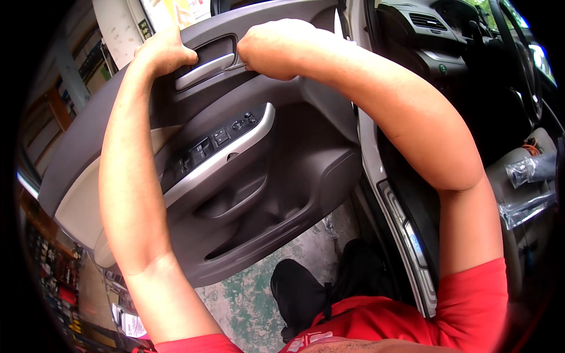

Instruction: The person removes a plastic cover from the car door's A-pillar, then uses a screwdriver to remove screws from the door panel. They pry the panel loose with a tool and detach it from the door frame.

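Note:
A car door trim panel [318, 170], dark grey with a beige insert, stands upright in front of me, tilted in the view. Over its upper left edge my left hand [165, 52] is wrapped, its thumb on the inner face beside the silver door handle [206, 72]. My right hand [269, 48] is closed in a fist at the right end of that handle's recess, against the panel; its fingertips are hidden, so what it grips does not show. Lower down, the armrest carries a window switch panel [219, 137] with a silver trim strip [215, 162], which neither hand touches.
To the right is the door sill [406, 235], with the dashboard [426, 23] and steering wheel [521, 59] beyond. Clear plastic bags [529, 209] lie on the seat. Tools hang or lie along a rack [59, 282] at the lower left. My legs [300, 288] stand on worn green-grey floor [241, 315].

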{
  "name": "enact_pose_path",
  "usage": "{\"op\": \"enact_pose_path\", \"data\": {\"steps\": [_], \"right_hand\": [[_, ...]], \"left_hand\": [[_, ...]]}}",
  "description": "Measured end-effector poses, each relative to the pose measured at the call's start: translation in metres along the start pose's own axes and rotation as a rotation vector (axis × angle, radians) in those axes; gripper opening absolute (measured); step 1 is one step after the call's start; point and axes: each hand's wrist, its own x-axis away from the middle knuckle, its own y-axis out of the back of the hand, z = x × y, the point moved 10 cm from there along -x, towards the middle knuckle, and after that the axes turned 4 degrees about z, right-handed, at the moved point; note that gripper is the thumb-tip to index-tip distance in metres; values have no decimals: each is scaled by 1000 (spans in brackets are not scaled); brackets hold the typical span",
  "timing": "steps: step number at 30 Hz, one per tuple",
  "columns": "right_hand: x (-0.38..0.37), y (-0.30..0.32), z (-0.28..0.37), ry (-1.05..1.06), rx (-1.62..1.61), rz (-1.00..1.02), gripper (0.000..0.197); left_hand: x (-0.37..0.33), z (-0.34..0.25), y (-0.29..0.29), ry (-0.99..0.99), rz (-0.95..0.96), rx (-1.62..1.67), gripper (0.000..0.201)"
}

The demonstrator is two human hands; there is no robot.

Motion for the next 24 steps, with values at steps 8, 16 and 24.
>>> {"op": "enact_pose_path", "data": {"steps": [8, 16, 24], "right_hand": [[6, 7, 24, 28, -27, -12, 23], [38, 105, -5, 224, -135, -766, 31], [17, 87, -43, 260, -1352, -881, 31]], "left_hand": [[-1, -1, -5, -64, 25, 79, 76], [3, -11, -2, 12, -61, 3, 72], [20, -1, 5, 60, -125, -51, 77]]}}
